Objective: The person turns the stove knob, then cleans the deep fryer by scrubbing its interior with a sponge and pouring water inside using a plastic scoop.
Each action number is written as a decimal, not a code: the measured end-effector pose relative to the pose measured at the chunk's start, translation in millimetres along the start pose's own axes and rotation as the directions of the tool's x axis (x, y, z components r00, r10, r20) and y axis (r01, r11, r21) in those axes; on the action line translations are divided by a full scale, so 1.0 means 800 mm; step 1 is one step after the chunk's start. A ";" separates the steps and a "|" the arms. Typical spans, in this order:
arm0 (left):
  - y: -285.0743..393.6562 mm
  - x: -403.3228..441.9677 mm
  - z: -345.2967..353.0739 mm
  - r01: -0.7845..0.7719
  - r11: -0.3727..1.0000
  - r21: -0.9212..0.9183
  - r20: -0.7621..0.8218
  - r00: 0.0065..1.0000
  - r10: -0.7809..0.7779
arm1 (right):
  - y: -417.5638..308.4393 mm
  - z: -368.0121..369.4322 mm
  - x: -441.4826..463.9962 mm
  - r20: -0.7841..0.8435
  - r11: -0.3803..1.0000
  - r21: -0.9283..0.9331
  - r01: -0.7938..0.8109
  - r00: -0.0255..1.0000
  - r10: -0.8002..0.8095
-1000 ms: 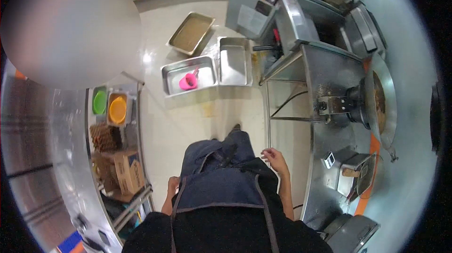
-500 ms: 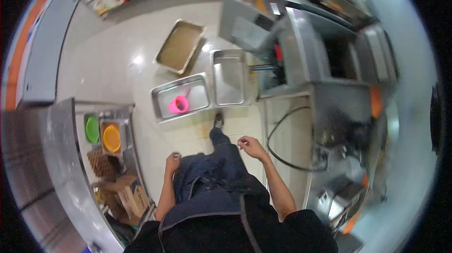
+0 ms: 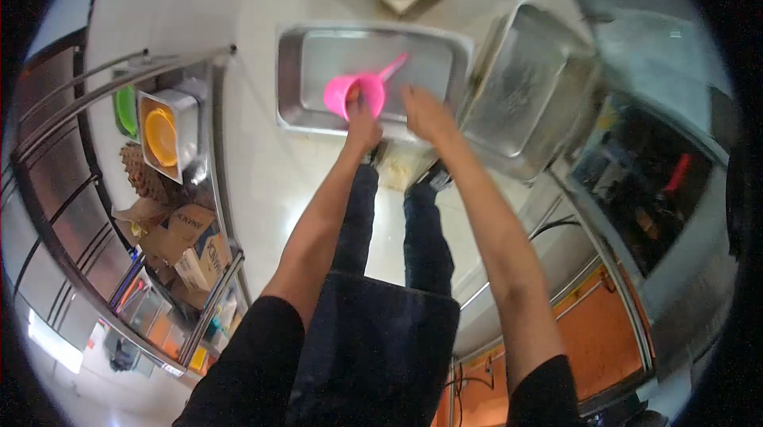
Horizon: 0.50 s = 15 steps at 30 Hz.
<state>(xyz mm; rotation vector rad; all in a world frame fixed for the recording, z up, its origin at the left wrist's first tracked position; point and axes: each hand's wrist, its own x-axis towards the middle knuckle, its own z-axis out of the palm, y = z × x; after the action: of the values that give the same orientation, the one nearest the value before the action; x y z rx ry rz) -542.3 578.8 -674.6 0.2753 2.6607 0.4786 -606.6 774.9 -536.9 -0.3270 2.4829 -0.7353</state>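
So, left hand at pink dipper

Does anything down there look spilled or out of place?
Yes: a yellowish patch marks the pale floor between the person's shoes, possibly a spill or stain. The pink dipper also looks tipped over in the metal pan by the left hand, rather than upright.
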 end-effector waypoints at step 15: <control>-0.094 0.061 0.080 0.041 0.957 0.289 0.246 0.962 -0.116 | 0.076 0.179 0.155 0.484 0.956 -0.180 0.233 0.867 -0.121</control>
<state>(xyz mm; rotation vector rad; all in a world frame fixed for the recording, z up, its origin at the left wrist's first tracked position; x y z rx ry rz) -566.6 540.3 -774.9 0.2919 2.4625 0.0304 -636.2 716.9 -725.0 -0.7394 2.0856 -0.3696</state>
